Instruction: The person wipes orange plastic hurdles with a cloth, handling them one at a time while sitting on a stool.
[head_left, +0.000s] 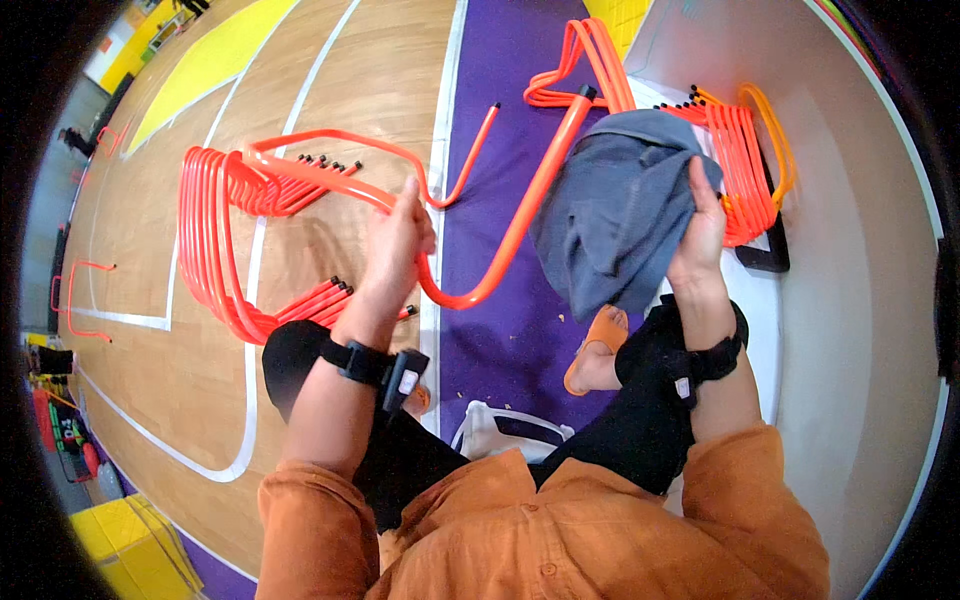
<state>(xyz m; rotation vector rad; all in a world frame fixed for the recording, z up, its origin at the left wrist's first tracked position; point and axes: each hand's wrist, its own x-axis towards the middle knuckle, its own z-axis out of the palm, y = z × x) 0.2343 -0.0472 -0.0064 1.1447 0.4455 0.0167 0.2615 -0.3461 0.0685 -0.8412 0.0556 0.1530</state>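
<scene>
My left hand (401, 236) is closed around the tube of an orange agility hurdle (517, 225) with black end caps, lifted above the floor. A crumpled grey-blue cloth (615, 210) hangs from my right hand (701, 232), thumb in front and fingers behind it. The cloth is beside one capped leg of the hurdle; whether they touch I cannot tell. Left of my left hand, a row of nested orange hurdles (214, 240) stands on the wooden floor, partly behind the held one.
More orange hurdles (600, 60) stand ahead on the purple strip. Red and yellow-orange hurdles (739, 165) are stacked by the grey wall (847, 262) at right. A white object (480, 427) lies between my legs. Single hurdles (71, 300) stand far left, near yellow blocks (127, 540).
</scene>
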